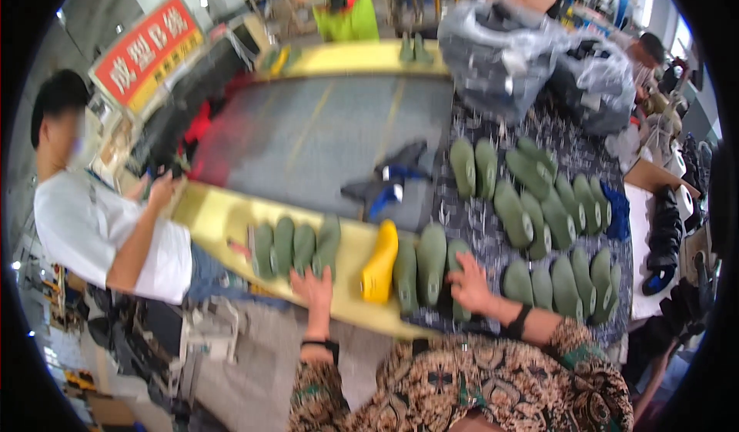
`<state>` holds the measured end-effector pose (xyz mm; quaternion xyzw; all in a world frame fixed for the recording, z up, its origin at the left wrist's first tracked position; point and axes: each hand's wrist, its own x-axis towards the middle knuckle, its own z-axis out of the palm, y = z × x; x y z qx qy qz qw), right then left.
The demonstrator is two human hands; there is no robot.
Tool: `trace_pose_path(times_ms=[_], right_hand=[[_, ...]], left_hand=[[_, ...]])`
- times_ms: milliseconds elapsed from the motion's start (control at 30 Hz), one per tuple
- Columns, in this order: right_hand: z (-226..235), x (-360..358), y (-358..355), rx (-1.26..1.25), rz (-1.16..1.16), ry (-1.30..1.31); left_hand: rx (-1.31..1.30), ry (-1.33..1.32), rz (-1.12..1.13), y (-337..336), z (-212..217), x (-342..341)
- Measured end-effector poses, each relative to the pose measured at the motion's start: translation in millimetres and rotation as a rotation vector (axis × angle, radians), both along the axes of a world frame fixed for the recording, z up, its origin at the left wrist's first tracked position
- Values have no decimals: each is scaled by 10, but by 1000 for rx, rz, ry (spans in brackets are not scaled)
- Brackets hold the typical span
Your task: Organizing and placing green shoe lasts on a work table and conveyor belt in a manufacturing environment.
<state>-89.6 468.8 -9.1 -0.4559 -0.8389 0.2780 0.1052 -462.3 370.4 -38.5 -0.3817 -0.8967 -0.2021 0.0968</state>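
Observation:
Along the yellow near edge of the work line lie green shoe lasts. My left hand (312,286) is open, its fingers spread at the near end of a green shoe last (328,241), the rightmost of the left group. A yellow shoe last (380,262) lies between my hands, with two green lasts (432,261) to its right. My right hand (469,284) is curled over another green shoe last (459,250) and partly covers it; its thumb is hard to make out.
More green lasts (514,215) cover the dark patterned cloth (481,232) on the right. Blue-and-black pieces (389,178) lie on the grey belt (308,124). Plastic bags (500,62) stand far right. A person in white (115,216) is at left, another in bright yellow-green (339,5) across.

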Motion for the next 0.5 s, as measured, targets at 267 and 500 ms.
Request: trace_pose_path(times_ms=[267,500], right_hand=[[251,37,108,-20,-41,77],[-10,163,-158,-12,8,45]], left_hand=[[213,-127,-298,207,618,729],[-112,-435,-320,71,341,1367]])
